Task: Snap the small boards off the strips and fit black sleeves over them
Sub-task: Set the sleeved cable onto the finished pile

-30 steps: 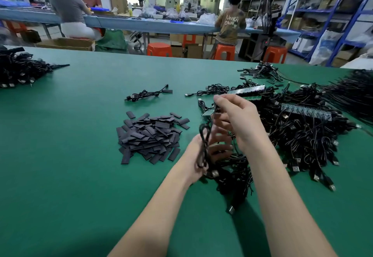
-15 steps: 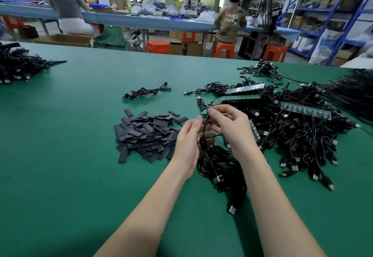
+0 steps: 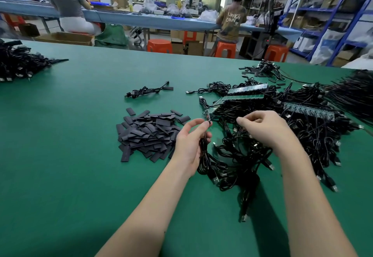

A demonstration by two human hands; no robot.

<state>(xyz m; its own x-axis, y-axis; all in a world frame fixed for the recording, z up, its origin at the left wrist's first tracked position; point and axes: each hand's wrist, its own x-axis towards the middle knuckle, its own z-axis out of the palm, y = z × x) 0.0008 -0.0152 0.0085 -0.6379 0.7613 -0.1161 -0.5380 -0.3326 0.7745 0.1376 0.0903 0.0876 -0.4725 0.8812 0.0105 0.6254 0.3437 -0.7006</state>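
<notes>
My left hand pinches a thin black cable with a small board at its upper end, held upright just right of the pile of flat black sleeves. My right hand hovers over the tangled black cables, its fingers curled; whether it pinches a wire I cannot tell. Green board strips with wires attached lie on the tangle behind the hands, and another strip lies to the right.
One finished cable lies alone beyond the sleeve pile. A heap of cables sits at the far left of the green table, and more bundles at the far right. People sit at a bench behind.
The hands have come apart. My left hand now holds a single cable with its small board away from the strip, nearer the sleeve pile. My right hand has shifted right over the tangle.
</notes>
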